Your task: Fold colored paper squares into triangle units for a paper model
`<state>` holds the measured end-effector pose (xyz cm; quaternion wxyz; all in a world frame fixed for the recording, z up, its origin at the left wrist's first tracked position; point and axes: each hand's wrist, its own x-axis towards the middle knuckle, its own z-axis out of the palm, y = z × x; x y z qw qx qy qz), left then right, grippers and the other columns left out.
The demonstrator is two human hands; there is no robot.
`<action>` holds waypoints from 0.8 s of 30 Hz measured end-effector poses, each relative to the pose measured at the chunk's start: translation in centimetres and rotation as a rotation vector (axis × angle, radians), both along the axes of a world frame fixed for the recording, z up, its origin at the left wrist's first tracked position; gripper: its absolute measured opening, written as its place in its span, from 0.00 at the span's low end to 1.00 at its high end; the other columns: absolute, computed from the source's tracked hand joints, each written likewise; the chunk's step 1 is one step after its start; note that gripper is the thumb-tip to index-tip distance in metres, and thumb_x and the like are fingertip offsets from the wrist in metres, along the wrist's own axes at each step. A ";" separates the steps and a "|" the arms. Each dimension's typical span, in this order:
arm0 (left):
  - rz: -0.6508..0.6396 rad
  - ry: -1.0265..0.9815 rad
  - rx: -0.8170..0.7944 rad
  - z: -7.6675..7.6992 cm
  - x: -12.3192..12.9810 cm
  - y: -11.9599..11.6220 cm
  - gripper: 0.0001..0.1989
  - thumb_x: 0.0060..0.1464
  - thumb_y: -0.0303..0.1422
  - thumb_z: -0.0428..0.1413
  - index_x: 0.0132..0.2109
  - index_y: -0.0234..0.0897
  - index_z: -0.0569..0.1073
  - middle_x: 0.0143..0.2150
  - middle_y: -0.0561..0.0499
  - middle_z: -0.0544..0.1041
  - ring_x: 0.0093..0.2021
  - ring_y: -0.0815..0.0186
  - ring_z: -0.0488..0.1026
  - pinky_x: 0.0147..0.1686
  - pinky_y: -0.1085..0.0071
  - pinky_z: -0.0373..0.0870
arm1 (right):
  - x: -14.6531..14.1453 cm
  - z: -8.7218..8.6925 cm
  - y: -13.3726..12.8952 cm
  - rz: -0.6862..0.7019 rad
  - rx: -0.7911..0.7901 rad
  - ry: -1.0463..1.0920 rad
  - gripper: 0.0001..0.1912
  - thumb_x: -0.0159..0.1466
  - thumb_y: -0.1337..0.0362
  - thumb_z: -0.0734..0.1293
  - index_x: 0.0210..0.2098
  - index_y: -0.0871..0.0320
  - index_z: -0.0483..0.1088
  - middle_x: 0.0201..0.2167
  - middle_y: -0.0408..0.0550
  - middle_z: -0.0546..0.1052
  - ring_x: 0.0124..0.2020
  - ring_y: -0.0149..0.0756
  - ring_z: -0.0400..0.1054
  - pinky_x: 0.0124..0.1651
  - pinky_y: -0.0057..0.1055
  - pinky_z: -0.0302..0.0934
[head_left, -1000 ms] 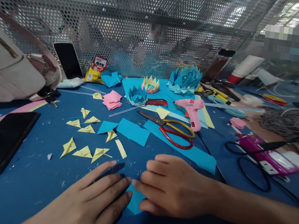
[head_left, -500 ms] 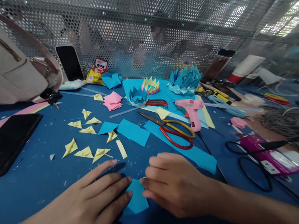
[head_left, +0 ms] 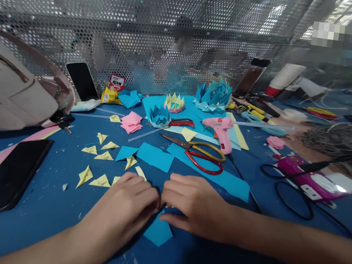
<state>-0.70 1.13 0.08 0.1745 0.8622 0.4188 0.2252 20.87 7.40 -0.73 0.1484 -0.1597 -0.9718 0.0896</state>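
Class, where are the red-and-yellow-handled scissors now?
In the head view, the scissors lie right of centre, beyond the right hand, handles over the long blue paper strip, just below the pink glue gun.

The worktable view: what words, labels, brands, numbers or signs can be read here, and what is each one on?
"魔芋爽", slightly blurred, as best I can read it: on the red packet at the back; its smaller print is unreadable.
Yellow packet: pale label, too small to read.
Pink glue gun: small marks, unreadable.
Blue paper at the left hand and right hand: no writing visible.
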 end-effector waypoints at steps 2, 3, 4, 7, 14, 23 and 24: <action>0.052 0.022 -0.100 0.3 0.5 0.8 0.07 0.63 0.24 0.55 0.35 0.39 0.70 0.33 0.55 0.75 0.35 0.64 0.71 0.41 0.65 0.62 | 0.1 -0.1 0.1 -0.023 -0.068 0.024 0.13 0.64 0.56 0.73 0.35 0.59 0.70 0.31 0.43 0.74 0.34 0.35 0.61 0.33 0.31 0.50; 0.071 0.037 -0.128 0.3 0.6 1.0 0.07 0.60 0.23 0.58 0.35 0.39 0.70 0.33 0.55 0.75 0.36 0.64 0.71 0.41 0.65 0.62 | 0.2 -0.1 0.1 -0.031 -0.110 0.030 0.13 0.63 0.57 0.74 0.36 0.59 0.71 0.31 0.43 0.74 0.34 0.34 0.62 0.33 0.31 0.50; 0.084 0.052 -0.145 0.3 0.7 1.1 0.08 0.57 0.23 0.60 0.36 0.39 0.70 0.34 0.55 0.75 0.37 0.63 0.72 0.42 0.65 0.61 | 0.2 -0.1 0.2 -0.038 -0.151 0.031 0.12 0.62 0.59 0.75 0.37 0.59 0.71 0.31 0.42 0.74 0.34 0.34 0.62 0.33 0.30 0.51; 0.104 0.073 -0.180 0.1 0.6 0.9 0.09 0.53 0.22 0.62 0.35 0.40 0.72 0.35 0.56 0.76 0.37 0.63 0.73 0.41 0.65 0.59 | 0.2 0.2 0.1 -0.060 -0.245 0.030 0.10 0.61 0.62 0.76 0.37 0.58 0.73 0.31 0.41 0.74 0.34 0.33 0.64 0.34 0.29 0.51; 0.157 0.062 -0.250 0.1 0.7 0.4 0.08 0.53 0.21 0.60 0.32 0.40 0.73 0.32 0.58 0.77 0.35 0.66 0.74 0.39 0.69 0.60 | 0.0 0.6 -0.2 -0.067 -0.323 -0.004 0.05 0.62 0.66 0.74 0.36 0.58 0.74 0.30 0.39 0.74 0.35 0.31 0.66 0.33 0.28 0.53; 0.213 0.014 -0.198 -0.1 0.6 -0.3 0.06 0.59 0.27 0.56 0.34 0.41 0.74 0.35 0.56 0.79 0.37 0.63 0.75 0.40 0.66 0.59 | -0.1 0.4 -0.1 -0.101 -0.289 -0.001 0.01 0.65 0.67 0.70 0.35 0.57 0.73 0.33 0.39 0.75 0.38 0.31 0.67 0.34 0.28 0.52; 0.218 0.010 -0.186 -0.1 0.6 -0.4 0.07 0.61 0.28 0.54 0.34 0.41 0.74 0.35 0.56 0.79 0.37 0.63 0.74 0.40 0.65 0.59 | -0.1 0.4 -0.2 -0.103 -0.288 -0.006 0.01 0.65 0.67 0.70 0.36 0.57 0.73 0.33 0.40 0.75 0.38 0.31 0.67 0.34 0.28 0.52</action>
